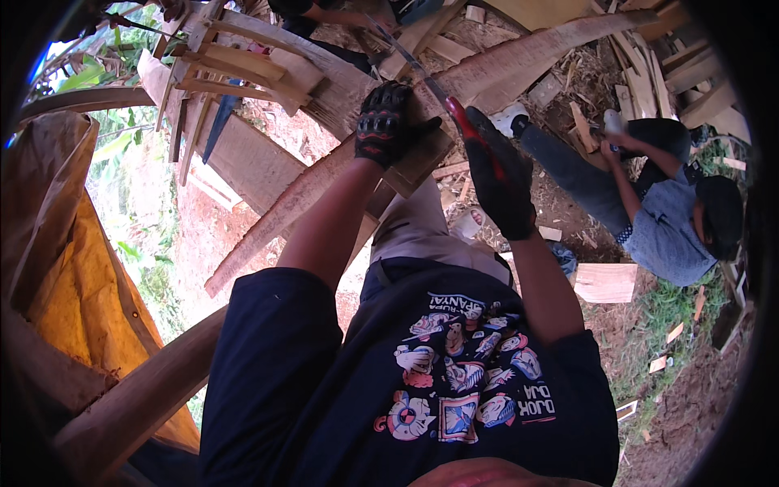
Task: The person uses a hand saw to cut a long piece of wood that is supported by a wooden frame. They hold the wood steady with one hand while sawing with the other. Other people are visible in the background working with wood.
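My left hand (388, 128), in a black glove, rests on a long rough plank (292, 199), its fingers bent over the wood and its thumb stretched to the right. Beneath that thumb a short wooden block (420, 162) lies across the plank. My right hand (499, 174), also gloved, is closed around the red handle (462, 118) of a long-bladed tool. Its narrow dark blade (415, 66) runs up and to the left, passing over the plank just right of my left hand. Seen nearly edge-on, the blade could be a saw or a machete; I cannot tell.
Boards and sticks (243, 73) are stacked at the upper left, with a blue-bladed tool (221, 122) among them. A seated co-worker (673, 219) is on the right, another person (333, 16) beyond the plank. An orange tarp (105, 300) hangs left; wood scraps litter the ground.
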The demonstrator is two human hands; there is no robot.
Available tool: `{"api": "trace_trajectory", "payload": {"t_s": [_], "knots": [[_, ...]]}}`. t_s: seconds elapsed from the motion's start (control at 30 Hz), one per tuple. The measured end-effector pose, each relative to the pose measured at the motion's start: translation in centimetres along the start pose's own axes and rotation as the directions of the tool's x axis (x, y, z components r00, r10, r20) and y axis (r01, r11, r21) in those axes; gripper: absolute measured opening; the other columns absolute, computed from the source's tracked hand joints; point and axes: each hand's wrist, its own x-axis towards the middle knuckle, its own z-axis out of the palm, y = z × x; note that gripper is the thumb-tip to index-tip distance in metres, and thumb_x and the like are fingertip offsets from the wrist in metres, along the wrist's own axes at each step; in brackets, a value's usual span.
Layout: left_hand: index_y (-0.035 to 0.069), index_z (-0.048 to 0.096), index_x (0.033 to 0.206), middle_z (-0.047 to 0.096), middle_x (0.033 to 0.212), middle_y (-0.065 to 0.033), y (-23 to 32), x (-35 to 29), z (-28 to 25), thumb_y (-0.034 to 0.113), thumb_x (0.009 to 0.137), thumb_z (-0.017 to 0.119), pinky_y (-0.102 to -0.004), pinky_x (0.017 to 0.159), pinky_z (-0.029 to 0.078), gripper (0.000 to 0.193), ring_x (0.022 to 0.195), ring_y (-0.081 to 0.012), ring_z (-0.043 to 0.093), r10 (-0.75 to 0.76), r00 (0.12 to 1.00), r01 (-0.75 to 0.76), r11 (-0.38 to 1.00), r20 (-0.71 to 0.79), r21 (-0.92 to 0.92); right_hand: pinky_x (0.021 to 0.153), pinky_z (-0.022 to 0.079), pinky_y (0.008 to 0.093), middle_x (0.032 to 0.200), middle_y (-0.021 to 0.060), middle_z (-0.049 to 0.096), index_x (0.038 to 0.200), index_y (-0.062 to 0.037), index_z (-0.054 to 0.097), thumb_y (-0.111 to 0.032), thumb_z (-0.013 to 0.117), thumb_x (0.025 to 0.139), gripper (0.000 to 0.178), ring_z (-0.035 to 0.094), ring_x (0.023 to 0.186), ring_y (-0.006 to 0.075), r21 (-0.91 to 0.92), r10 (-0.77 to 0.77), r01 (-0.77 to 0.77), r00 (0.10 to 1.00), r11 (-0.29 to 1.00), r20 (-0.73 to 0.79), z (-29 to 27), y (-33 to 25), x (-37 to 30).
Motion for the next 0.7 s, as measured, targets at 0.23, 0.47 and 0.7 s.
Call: {"api": "trace_trajectory", "payload": {"t_s": [0.23,0.47,0.7], "knots": [[0.005,0.062,0.135,0.065,0.141,-0.0205,0.4,-0.2,-0.2,0.068,0.086,0.081,-0.0529,0.118,0.046,0.081,0.135,-0.0420,0.060,0.062,0.995,-0.056,0.995,-0.081,0.080,0.091,0.065,0.0456,0.136,0.0225,0.076,0.151,-0.0086,0.065,-0.017,0.067,0.109,0.043,0.079,0.115,0.0406,-0.114,-0.023,0.027,0.999,0.993,0.032,0.4,0.4,-0.1],[0.004,0.065,0.132,0.066,0.136,-0.0223,0.1,0.3,0.0,0.066,0.087,0.081,-0.0545,0.113,0.050,0.078,0.130,-0.0434,0.063,0.061,0.998,-0.059,0.996,-0.025,0.068,0.089,0.065,0.0461,0.137,0.0232,0.076,0.156,-0.0080,0.061,-0.015,0.066,0.108,0.048,0.080,0.112,0.0402,-0.229,0.192,-0.156,0.971,0.961,0.145,-5.3,-5.2,-7.6],[0.003,0.065,0.135,0.066,0.141,-0.0241,0.1,0.4,-0.2,0.068,0.083,0.084,-0.0521,0.119,0.047,0.085,0.137,-0.0434,0.060,-0.034,0.997,0.032,0.999,0.065,0.031,0.088,0.065,0.0448,0.134,0.0246,0.077,0.152,-0.0054,0.065,-0.015,0.065,0.109,0.044,0.080,0.112,0.0399,-0.198,0.078,-0.051,0.988,0.979,0.131,-3.0,-3.0,-2.4]]}}
